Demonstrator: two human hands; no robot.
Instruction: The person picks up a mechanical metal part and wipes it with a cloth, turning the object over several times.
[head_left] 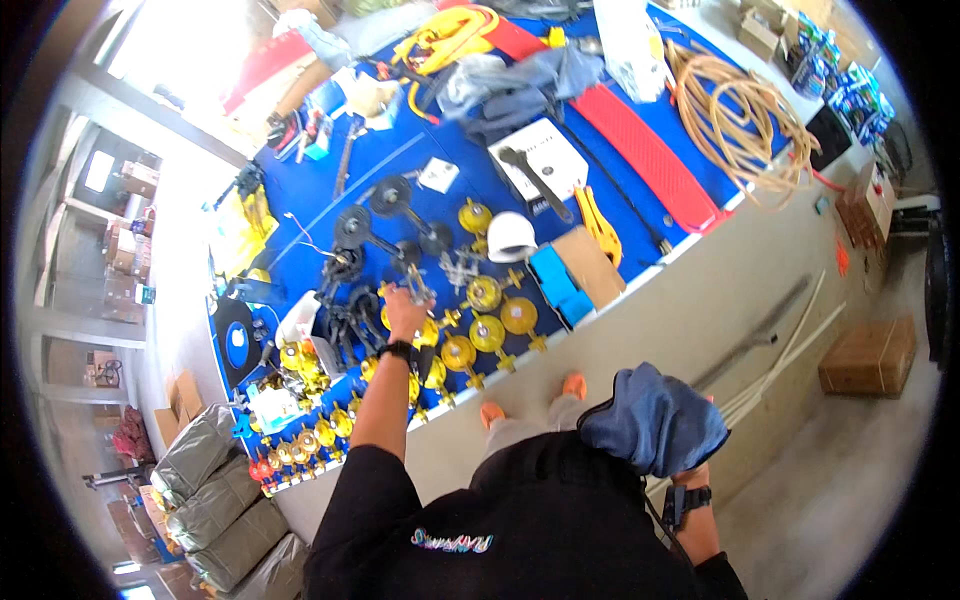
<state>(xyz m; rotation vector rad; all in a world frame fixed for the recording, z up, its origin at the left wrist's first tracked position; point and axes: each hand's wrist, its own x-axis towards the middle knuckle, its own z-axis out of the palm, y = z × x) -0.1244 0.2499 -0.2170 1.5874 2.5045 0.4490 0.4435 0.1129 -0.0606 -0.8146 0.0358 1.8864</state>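
My left hand (406,310) is at a silver part (418,285) on the table (310,180); I can't tell if it grips. My right hand (690,474) holds a cloth (655,420). Some yellow parts (487,332) are lined up, others heaped.

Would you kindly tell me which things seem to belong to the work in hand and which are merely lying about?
Likely in use:
- round yellow fittings, beside the left hand
- blue-grey cloth, in the right hand

Apparently lying about:
- coiled tan hose
- long, flat red strip
- brown cardboard box on the floor
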